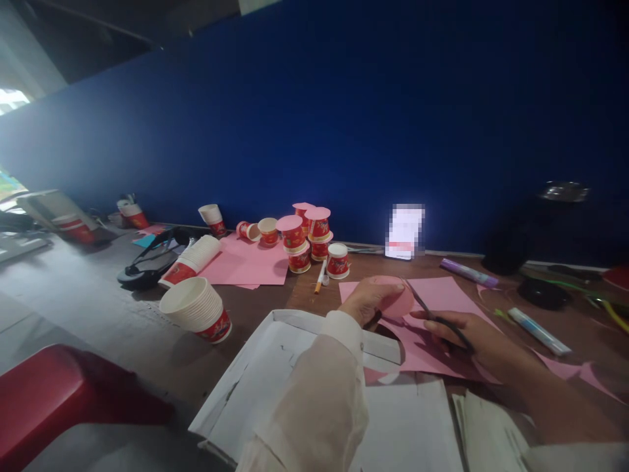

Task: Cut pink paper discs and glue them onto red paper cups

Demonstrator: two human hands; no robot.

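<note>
My left hand (367, 299) pinches a rounded piece of pink paper (398, 303), its thumb on top near the upper edge. In my right hand (474, 331) is a pair of scissors (417, 296) with dark handles, the blades pointing up and left at the paper's right edge. Whether the blades are apart is hard to make out. Beneath both hands lies a larger pink sheet (445, 292). Left of them, small red paper cups (319, 229) stand stacked with pink discs on and between them. One cup (338, 262) stands upside down beside the stacks.
A white cardboard box (275, 354) is under my left forearm. Nested paper cups (196, 305) lean at left near a black headset (142, 269) and a red stool (63, 393). A lit phone (403, 233) leans on the blue partition (344, 131). Glue stick (539, 331) and purple tube (469, 273) lie right.
</note>
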